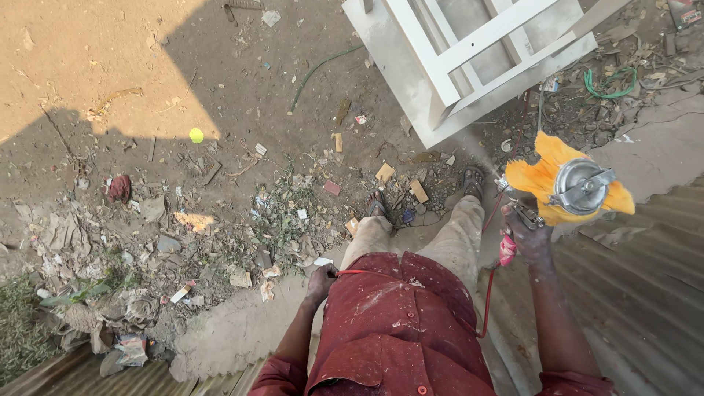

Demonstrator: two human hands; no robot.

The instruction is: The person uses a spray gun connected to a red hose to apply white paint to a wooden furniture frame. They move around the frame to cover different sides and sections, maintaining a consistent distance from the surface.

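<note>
Showing in the head view are two hands, the left hand (320,282) and the right hand (526,238), one spray gun (568,189), one white wooden frame (469,55), two sandalled feet (473,181), one red hose (488,293) and one yellow-green ball (196,135).

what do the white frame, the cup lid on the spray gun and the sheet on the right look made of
White frame: probably wood under matt white paint; square bars, dull even coat.
Cup lid: bare metal, by its shiny grey glints.
Sheet: corrugated metal, likely; ribbed, dusty brown-grey.
</note>
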